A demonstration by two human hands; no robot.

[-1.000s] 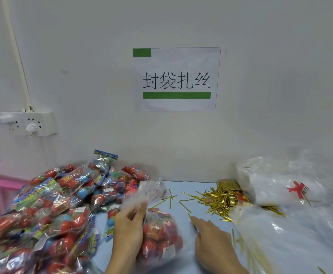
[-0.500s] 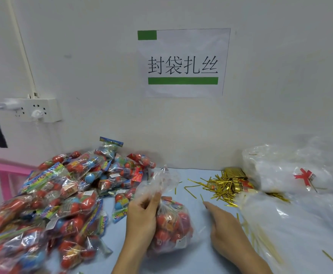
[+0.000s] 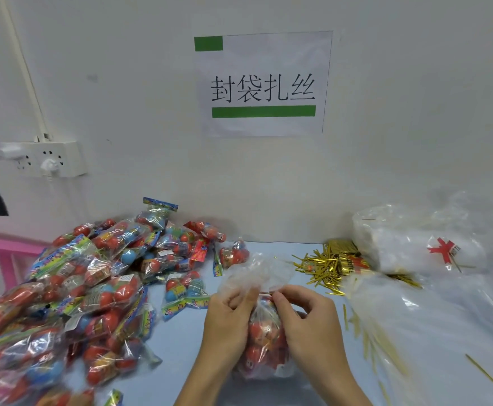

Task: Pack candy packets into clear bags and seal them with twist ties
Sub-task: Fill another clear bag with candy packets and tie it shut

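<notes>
Wall sign point(image 3: 264, 83) "封袋扎丝"; left hand point(image 3: 229, 317) clutching clear bag point(image 3: 257, 276) neck, right hand point(image 3: 306, 315) pinching twist tie point(image 3: 266, 293).

red-blue candy packets point(image 3: 99, 291), gold twist ties point(image 3: 327, 266)

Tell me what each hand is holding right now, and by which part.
The left hand grips the clear candy-filled plastic bag at its gathered neck. The right hand pinches a thin gold twist tie against that neck.
</notes>
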